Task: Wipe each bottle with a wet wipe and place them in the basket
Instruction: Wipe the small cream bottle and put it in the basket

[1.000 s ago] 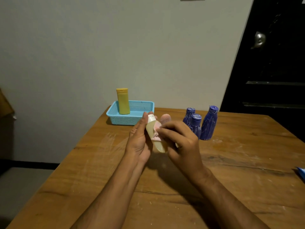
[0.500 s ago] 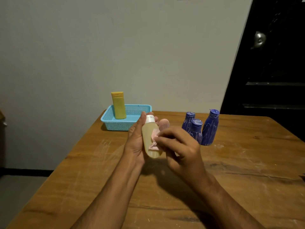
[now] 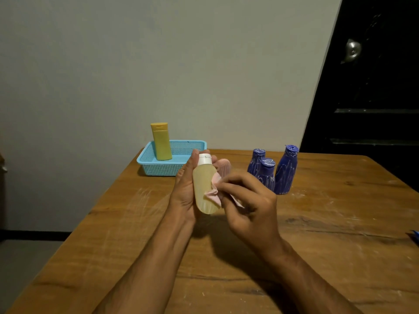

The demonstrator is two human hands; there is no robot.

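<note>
The left hand (image 3: 186,189) is raised above the brown wooden table (image 3: 317,245), palm turned toward the right, with its thumb running up the near side of a pale translucent yellowish bottle with a white cap (image 3: 204,186). Its fingers wrap round the far side of that bottle, their tips showing just past the cap, so the bottle is held upright and slightly tilted, clear of the tabletop. The right hand (image 3: 249,209) comes in from the right with its back to the camera, its fingers curled and pinching a crumpled pale pink wet wipe (image 3: 214,193), which is pressed against the lower right side of the held bottle. Both forearms reach in from the bottom edge.

Behind the hands, at the far left corner of the table, sits a light blue perforated plastic basket (image 3: 158,169). A yellow flat-sided plastic bottle with a flip cap (image 3: 161,141) stands upright inside it, toward its left end. To the right of the hands, three dark blue tapered bottles (image 3: 271,172) marked with pale streaks stand upright on the table in a tight cluster, well apart from the basket; the right hand's knuckles overlap the base of the nearest one. A small blue object (image 3: 413,235) shows at the table's right edge, too cut off to identify. A plain grey wall rises behind the table, and a dark door with a round metal knob (image 3: 352,51) stands at the right
</note>
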